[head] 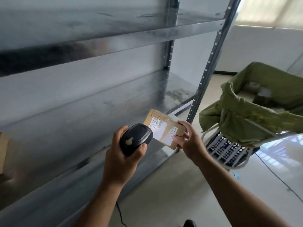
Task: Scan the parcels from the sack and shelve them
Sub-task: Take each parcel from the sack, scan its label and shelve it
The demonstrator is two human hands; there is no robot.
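Gripping a black handheld scanner (135,139), the left hand (122,158) has its fingers and thumb curled round the body, with the nose aimed at the white label (158,127) of a small brown cardboard parcel (170,128) just in front of the grey metal rack's (211,58) lower shelves. The right hand (190,141) pinches the parcel's near end between thumb and fingers, tilting the label face up. The label carries a barcode lit with coloured streaks and beneath it "LB-23-"; the rest is washed out, and the print on the cardboard beside it is too blurred to read. Whether the scanner's nose touches the label cannot be told. Right of the rack's front upright, a green sack (246,122) hangs open over a white lattice-sided stand (227,151), with more brown parcels (262,95) inside. Bare floor (164,185) lies between the rack and the stand. A thin black cable (120,213) trails before the rack, and a brown box edge (3,153) shows on a shelf at its far left.
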